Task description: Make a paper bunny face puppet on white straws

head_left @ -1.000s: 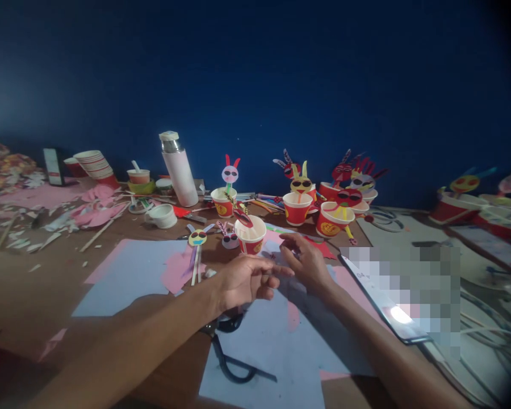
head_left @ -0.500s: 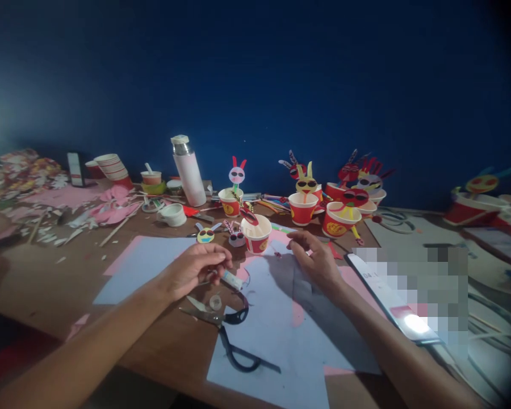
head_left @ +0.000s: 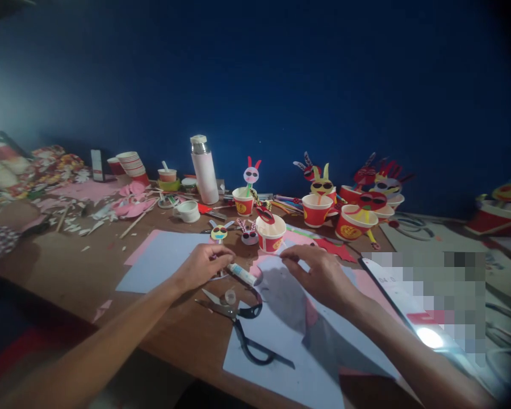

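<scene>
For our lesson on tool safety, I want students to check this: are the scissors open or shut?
Open: the scissors lie with their blades spread and their black handles apart.

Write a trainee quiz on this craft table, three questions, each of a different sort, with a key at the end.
1. True or false: the scissors lie partly on a pale sheet of paper.
2. Choose one. How is the flask placed?
A) Lying on its side
B) Standing upright
C) Upside down inside a cup
3. Short answer: which of the person's grips is nearer the small white-and-blue tube?

Key:
1. True.
2. B.
3. The left grip.
</scene>
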{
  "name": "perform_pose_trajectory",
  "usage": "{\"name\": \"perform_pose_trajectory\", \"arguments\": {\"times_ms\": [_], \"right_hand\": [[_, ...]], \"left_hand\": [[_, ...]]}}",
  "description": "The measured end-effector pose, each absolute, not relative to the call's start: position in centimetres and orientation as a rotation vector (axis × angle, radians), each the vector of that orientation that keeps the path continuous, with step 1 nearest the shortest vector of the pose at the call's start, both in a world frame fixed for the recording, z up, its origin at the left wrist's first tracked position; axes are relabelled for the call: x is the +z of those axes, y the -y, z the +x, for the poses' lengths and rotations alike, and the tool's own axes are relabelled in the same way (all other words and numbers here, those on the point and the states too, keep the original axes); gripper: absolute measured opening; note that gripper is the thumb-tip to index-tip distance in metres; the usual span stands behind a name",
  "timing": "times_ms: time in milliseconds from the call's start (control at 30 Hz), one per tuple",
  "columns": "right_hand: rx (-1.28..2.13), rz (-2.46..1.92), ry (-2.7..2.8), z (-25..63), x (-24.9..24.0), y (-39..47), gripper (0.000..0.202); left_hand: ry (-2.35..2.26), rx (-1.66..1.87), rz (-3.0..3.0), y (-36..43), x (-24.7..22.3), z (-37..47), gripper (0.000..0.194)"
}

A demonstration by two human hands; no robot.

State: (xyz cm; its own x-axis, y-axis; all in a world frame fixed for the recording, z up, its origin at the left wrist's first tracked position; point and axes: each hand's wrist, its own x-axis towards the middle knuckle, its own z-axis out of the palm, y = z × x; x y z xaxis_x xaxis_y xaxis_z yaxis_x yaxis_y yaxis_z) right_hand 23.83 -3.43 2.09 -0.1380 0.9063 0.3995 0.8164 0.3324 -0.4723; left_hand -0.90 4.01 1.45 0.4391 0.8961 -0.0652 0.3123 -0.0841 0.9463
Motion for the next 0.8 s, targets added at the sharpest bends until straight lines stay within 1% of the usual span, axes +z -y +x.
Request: {"name": "perform_pose_trajectory", "arguments": {"times_ms": [67, 133, 233, 367, 567, 700, 800], "right_hand": [[0.18, -1.429, 2.063, 22.9, 1.7, 4.0, 0.015], [0.207, -1.372, 2.138, 22.0, 1.1, 4.4, 0.014], [0.25, -1.357, 2.17, 21.1, 0.3, 4.8, 0.013], [0.289, -1.37, 2.158, 20.5, -0.2, 5.1, 0.014], [0.364, -1.365, 2.187, 19.2, -0.6, 5.2, 0.014], [0.438, -1.377, 2.199, 17.7, -0.2, 5.0, 0.01], [0.456, -1.432, 2.181, 16.5, -0.1, 4.6, 0.015]], "left_hand": [[-0.983, 0.639, 1.969, -3.9, 1.6, -0.7, 0.017], [-0.86, 0.554, 2.285, -3.9, 1.7, -0.5, 0.019], [-0.767, 0.418, 2.464, -4.0, 1.8, -0.2, 0.026], [-0.744, 0.346, 2.514, -4.5, 1.3, -0.1, 0.028], [-0.785, 0.431, 2.48, -5.4, 1.3, -0.7, 0.017], [-1.048, 0.57, 2.297, -6.2, 2.3, -2.3, 0.023], [-1.18, 0.668, 2.174, -7.1, 2.9, -3.6, 0.029]]}}
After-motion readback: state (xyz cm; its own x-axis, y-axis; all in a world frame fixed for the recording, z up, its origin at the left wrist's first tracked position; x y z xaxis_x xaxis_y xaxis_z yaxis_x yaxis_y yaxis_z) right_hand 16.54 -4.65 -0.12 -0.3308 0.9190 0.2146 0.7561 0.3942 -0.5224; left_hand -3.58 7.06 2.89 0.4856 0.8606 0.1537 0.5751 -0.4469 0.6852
